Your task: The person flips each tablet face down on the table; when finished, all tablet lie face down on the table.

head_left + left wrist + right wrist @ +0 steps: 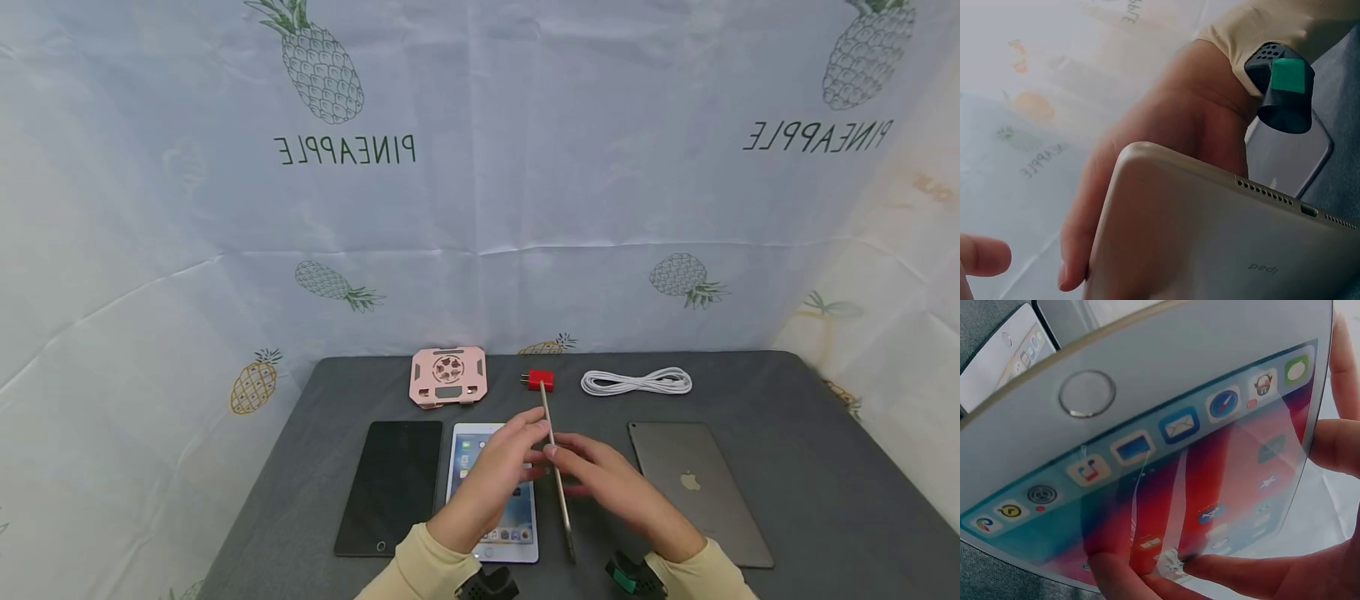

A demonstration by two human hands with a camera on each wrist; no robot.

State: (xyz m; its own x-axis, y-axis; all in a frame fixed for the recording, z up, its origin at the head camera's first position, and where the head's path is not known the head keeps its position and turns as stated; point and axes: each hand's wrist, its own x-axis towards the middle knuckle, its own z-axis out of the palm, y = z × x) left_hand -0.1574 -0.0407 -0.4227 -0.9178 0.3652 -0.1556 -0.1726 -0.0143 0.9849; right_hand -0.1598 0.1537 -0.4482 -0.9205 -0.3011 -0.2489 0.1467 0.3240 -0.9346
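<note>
Sleeves point(429, 568) slanting inward, left hand point(491, 471), right hand point(611, 479) flanking upright tablet point(558, 492)

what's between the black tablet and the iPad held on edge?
A white-bezelled tablet, screen lit, lying flat, partly hidden by the left hand. Head view shows it.

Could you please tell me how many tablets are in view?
4: black tablet at far left, white tablet beside it, gold-edged tablet held edgewise, grey tablet at far right.

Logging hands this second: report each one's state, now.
Left hand: at the upright gold iPad; grip cannot be told.
Right hand: holding that iPad.
</note>
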